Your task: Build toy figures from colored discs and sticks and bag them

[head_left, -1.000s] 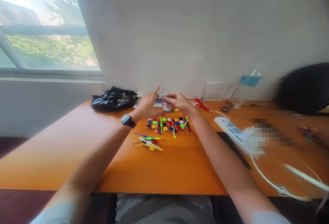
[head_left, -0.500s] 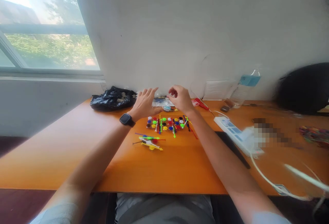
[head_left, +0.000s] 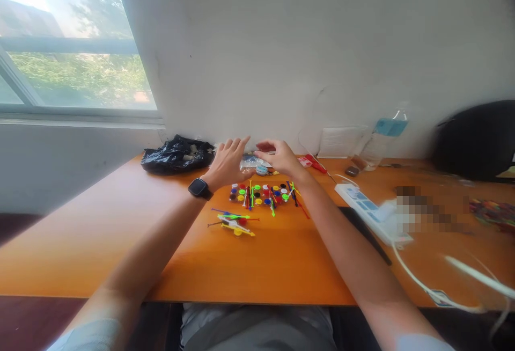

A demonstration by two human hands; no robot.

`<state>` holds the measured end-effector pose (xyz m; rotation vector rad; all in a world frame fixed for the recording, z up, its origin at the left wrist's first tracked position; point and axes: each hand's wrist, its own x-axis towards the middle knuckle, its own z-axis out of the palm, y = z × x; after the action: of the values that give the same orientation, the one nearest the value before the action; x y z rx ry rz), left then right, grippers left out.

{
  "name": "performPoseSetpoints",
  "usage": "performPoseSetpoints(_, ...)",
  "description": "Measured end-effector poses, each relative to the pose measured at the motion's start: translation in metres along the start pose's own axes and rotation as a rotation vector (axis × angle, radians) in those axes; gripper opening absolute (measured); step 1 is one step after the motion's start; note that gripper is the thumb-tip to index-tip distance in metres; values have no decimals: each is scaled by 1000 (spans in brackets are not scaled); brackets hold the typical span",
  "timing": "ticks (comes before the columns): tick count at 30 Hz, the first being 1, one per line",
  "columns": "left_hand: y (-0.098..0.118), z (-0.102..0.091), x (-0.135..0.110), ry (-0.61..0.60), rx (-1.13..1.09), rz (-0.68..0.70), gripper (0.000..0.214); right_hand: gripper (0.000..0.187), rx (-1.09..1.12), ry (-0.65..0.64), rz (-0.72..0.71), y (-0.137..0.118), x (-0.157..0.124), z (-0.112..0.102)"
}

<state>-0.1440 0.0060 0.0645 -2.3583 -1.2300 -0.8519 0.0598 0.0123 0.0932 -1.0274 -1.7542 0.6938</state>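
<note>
Both my hands reach to the far side of the orange table (head_left: pixel 120 243), near the wall. My left hand (head_left: pixel 227 163), with a black watch on its wrist, rests with fingers stretched out against a small clear plastic bag (head_left: pixel 252 161). My right hand (head_left: pixel 278 159) pinches the other side of that bag with curled fingers. Just in front of the hands lies a cluster of small coloured discs and thin sticks (head_left: pixel 263 194). Nearer to me sits a small assembled piece of sticks and discs (head_left: pixel 234 222).
A crumpled black plastic bag (head_left: pixel 176 154) lies at the back left. A white power strip (head_left: pixel 372 212) with a cable runs along the right, beside a plastic water bottle (head_left: pixel 380 139) and a red tool (head_left: pixel 316 163). A dark bag (head_left: pixel 478 139) sits far right.
My right hand rose in a pinch above the clear bag, then came back down onto it. My left hand stayed by the bag, its fingers shifting slightly.
</note>
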Motion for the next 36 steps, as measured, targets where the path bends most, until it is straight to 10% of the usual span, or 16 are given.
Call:
performPoseSetpoints(16,0,0,-1,-29,-42,47,109,24,278,-90,151,-5,-2,0)
performPoseSetpoints(27,19,-22,1,-87,-72,195,98,55,539,-531,349,-24,-10,-16)
performPoseSetpoints(36,37,-29,1,-30,-135,238,101,69,555,-362,187,-20,-16,-10)
